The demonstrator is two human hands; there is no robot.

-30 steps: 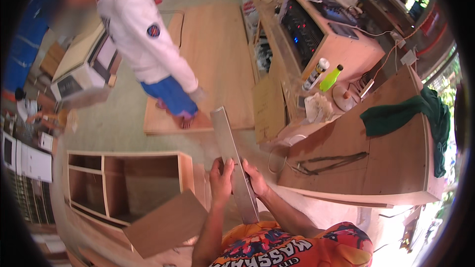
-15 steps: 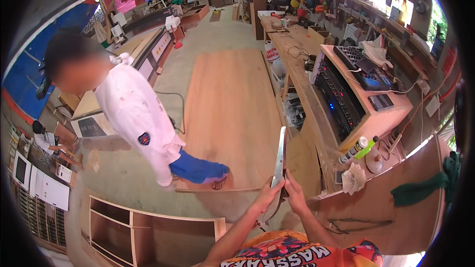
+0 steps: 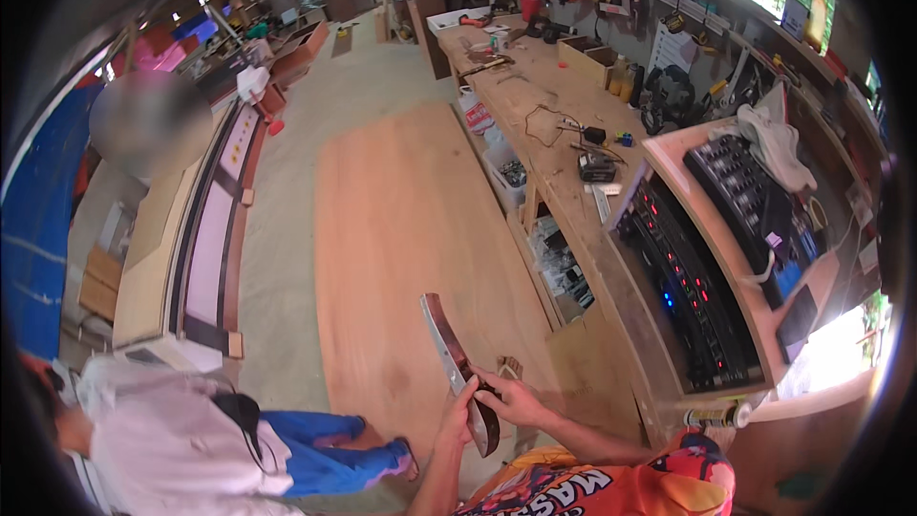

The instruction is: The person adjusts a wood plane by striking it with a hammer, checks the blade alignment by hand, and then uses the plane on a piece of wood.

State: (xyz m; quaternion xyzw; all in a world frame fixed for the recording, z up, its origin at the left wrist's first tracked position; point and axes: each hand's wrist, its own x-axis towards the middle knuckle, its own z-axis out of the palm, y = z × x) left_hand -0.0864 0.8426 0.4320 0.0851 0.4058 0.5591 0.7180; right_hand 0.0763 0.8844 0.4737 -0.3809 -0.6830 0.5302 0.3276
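My left hand [image 3: 458, 411] and my right hand [image 3: 514, 403] are both closed around a long narrow bar [image 3: 441, 330] with a silver metal face and a dark brown side, held at a slant in front of my chest. My fingers meet around its lower half, and its upper end points forward, over a large pale plywood sheet [image 3: 392, 210] lying on the floor. A sandalled foot [image 3: 509, 368] shows just past my right hand, on the plywood.
A co-worker in white top and blue trousers [image 3: 181, 435] is close at my left. A long workbench [image 3: 521, 96] with tools runs along the right, with an equipment rack [image 3: 683, 287] and a sealant tube [image 3: 716, 417] nearer me. A long panelled unit [image 3: 143, 277] lines the left.
My view has swung up toward the far end of the workshop. The co-worker has shifted to my lower left. The bar remains in both hands, now leaning with its top to the left.
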